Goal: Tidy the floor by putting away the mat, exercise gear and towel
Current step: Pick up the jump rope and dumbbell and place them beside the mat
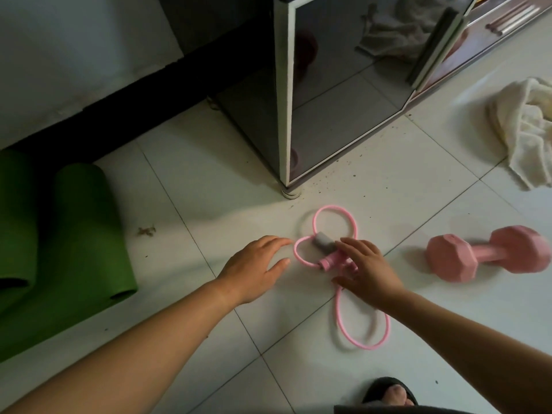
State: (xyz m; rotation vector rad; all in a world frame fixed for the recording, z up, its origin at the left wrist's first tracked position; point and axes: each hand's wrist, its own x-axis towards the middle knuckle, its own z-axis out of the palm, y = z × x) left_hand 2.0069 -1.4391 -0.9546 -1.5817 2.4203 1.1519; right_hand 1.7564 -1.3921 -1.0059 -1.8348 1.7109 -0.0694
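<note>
A pink resistance band [352, 225] with a grey foam middle piece lies in loops on the white tiled floor. My right hand [369, 267] rests on its centre, fingers spread over the pink handle beside the grey piece. My left hand [257, 268] hovers open just left of the band's left loop, fingertips almost touching it. To the right lies a pink dumbbell [484, 253] on its side. A crumpled cream towel [525, 130] sits on the floor at the far right. The green mat [86, 231] lies rolled at the left edge.
A dark glass cabinet [337, 94] on small feet stands just behind the band. A black baseboard and white wall run along the back left. My foot in a dark slipper [388, 394] shows at the bottom. Crumbs dot the tiles near the cabinet.
</note>
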